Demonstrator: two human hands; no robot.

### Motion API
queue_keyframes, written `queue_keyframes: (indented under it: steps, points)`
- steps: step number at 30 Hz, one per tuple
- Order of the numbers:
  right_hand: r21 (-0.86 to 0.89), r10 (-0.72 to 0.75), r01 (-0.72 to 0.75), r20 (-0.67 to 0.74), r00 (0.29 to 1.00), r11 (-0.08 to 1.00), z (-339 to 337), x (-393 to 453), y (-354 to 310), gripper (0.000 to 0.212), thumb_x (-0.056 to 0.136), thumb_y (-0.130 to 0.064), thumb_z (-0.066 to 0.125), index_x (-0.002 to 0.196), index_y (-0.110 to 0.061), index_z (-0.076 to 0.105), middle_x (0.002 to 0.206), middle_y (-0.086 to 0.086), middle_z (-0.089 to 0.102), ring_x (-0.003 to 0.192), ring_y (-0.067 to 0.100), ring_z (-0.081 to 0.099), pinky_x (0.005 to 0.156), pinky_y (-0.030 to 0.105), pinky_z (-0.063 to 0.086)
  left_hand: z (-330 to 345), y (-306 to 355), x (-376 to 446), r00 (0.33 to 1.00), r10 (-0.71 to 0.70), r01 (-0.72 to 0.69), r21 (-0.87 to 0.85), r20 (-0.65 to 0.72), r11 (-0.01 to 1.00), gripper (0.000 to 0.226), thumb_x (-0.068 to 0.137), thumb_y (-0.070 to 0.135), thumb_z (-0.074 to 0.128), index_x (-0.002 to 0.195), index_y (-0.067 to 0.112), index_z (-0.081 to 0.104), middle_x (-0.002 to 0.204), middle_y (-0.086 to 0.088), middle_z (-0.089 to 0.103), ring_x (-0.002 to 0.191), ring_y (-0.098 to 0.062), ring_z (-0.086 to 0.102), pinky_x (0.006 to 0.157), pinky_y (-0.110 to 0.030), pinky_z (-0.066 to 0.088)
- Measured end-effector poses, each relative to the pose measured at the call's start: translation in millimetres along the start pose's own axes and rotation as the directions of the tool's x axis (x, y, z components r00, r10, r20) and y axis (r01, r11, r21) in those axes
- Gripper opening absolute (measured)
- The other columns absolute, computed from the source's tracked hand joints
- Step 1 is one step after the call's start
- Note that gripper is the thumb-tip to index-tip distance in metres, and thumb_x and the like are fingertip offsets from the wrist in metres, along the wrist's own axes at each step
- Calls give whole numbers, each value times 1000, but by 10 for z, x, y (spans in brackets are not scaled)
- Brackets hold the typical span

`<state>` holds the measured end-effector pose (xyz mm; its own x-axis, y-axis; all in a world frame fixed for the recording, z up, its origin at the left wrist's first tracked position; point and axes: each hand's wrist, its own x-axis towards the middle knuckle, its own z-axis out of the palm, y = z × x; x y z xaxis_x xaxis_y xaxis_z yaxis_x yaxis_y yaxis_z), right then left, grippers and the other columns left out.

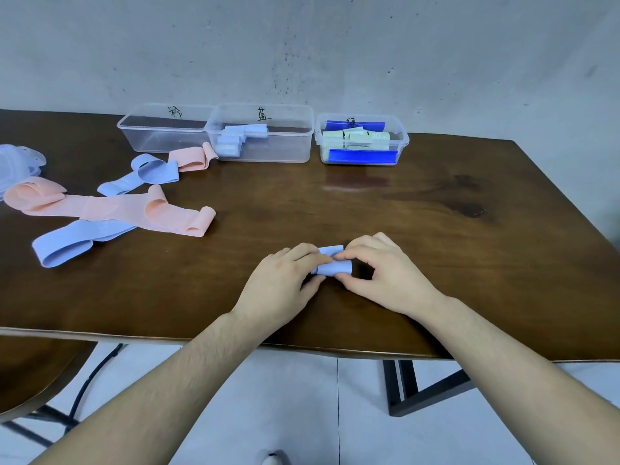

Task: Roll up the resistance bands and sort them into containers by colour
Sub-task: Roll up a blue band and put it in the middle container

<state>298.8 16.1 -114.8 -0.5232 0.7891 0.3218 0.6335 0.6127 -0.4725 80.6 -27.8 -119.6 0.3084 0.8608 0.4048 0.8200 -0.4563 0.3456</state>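
On dark wooden table (402, 209) by stained wall (335, 45), both hands' grip, left hand (285, 280), right hand (385, 273), pinching rolled blue band (332, 268)

Stained grey wall (335, 45), wooden table (419, 203), pale floor (302, 397)

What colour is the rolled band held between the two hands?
Light blue band, seen in the head view, gripped by left hand and right hand.
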Motion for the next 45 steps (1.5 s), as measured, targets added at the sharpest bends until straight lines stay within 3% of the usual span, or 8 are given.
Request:
queue_keyframes:
  steps: [11,22,31,35,39,42,45]
  points:
    - [5,18,-18,-4,1000,1000,20,80,23,28,88,-29,75,116,-29,71,108,-16,64,94,8,48,91,39,46,46,-62,81,996,-89,91,-97,28,991,34,93,30,65,126,27,61,116,13,59,81,-11,56,75,-33,51]
    - [-67,40,-42,-28,999,997,-3,144,47,35,90,-41,68,123,-33,67,113,-18,57,102,8,45,95,36,43,76,-106,207,996,-75,72,60,42,996,36,97,32,59,132,26,60,125,10,60,97,-14,59,83,-36,52]
    - [-55,74,-74,-6,997,996,7,180,65,32,87,-32,75,117,-32,67,111,-21,57,102,9,46,96,39,44,98,-140,260,991,-98,93,56,92,994,45,95,36,58,139,26,53,132,12,53,100,-15,54,87,-33,47]
    - [-19,120,-120,24,992,993,-13,221,47,30,90,-34,71,120,-32,68,107,-22,61,96,8,49,91,32,45,118,-137,318,978,-182,187,-33,106,982,42,95,36,61,136,32,54,131,17,56,101,-12,51,92,-31,43]
    - [53,170,-172,42,985,984,-62,232,29,27,93,-30,69,119,-33,69,107,-21,63,95,7,52,87,23,43,84,-102,329,969,-220,239,-199,110,950,31,92,33,65,123,36,60,118,22,62,101,-7,52,93,-30,42]
    - [206,249,-259,73,966,944,-101,219,-12,31,93,-24,70,122,-31,69,105,-20,66,94,3,59,84,16,44,-6,-31,298,952,-277,306,-428,130,850,29,89,24,69,116,32,63,104,19,66,95,-1,61,82,-19,49]
    - [370,341,-366,135,930,854,-139,214,-84,32,96,-19,65,125,-32,68,105,-12,73,94,6,66,89,20,52,-49,55,276,953,-298,290,-462,58,838,30,84,18,72,111,27,64,98,16,68,90,-4,63,75,-19,50]
